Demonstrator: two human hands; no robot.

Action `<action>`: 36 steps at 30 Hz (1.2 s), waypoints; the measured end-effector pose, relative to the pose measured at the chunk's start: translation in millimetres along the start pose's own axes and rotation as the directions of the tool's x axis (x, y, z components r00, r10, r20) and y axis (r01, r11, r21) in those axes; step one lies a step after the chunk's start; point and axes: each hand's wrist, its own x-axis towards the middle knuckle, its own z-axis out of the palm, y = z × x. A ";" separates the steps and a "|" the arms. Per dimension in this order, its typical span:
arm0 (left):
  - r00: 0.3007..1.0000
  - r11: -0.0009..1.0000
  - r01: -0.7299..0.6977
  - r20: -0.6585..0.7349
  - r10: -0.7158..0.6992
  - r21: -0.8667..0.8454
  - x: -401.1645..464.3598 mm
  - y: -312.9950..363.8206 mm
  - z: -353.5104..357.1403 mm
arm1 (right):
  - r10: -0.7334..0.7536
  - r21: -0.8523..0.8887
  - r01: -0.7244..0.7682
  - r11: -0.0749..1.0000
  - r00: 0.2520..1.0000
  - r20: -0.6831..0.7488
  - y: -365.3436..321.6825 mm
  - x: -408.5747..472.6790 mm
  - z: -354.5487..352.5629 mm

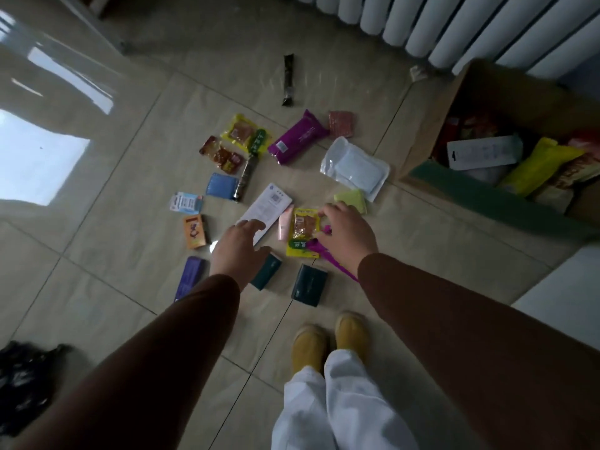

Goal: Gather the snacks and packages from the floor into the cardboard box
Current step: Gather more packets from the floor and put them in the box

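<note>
Several snacks and packages lie scattered on the tiled floor. My right hand (349,232) curls over the right edge of a yellow snack packet (302,230) and a purple wrapper (328,258); whether it grips either is unclear. My left hand (238,251) hovers open, its fingers over a white leaflet pack (264,207) and its thumb above a dark teal box (266,271). A second dark teal box (310,284) lies near my feet. The cardboard box (425,138) stands open at the right, holding several packets.
Farther out lie a purple bag (297,138), a clear pouch (354,167), a black stick pack (288,79), an orange box (194,231) and a blue pack (222,185). A white radiator (454,24) runs behind the box. A black bag (22,384) sits at lower left.
</note>
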 end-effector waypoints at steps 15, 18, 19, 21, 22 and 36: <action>0.995 0.990 0.065 -0.066 -0.074 -0.129 -96.7 -248.0 -37.7 | -0.082 -0.117 0.095 0.989 0.990 0.116 -207.5 -48.5 139.5; 0.997 0.995 0.050 -0.059 -0.055 -0.083 -105.3 -293.3 -57.1 | -0.046 -0.108 0.060 0.992 0.990 0.130 -250.0 -56.6 162.1; 0.997 0.996 0.048 -0.065 -0.053 -0.076 -104.7 -305.7 -64.0 | -0.042 -0.106 0.056 0.993 0.991 0.128 -260.7 -57.6 167.4; 0.995 0.996 0.063 -0.069 -0.068 -0.065 -101.6 -324.7 -77.8 | -0.037 -0.095 0.049 0.994 0.992 0.123 -277.9 -58.6 174.9; 0.995 0.996 0.072 -0.067 -0.076 -0.059 -98.6 -331.3 -84.6 | -0.038 -0.086 0.048 0.995 0.992 0.119 -284.0 -57.7 177.6; 0.995 0.998 -0.067 -0.068 0.067 0.005 -2.1 -412.6 -189.3 | 0.076 -0.040 -0.076 0.996 0.997 0.002 -396.6 24.9 191.8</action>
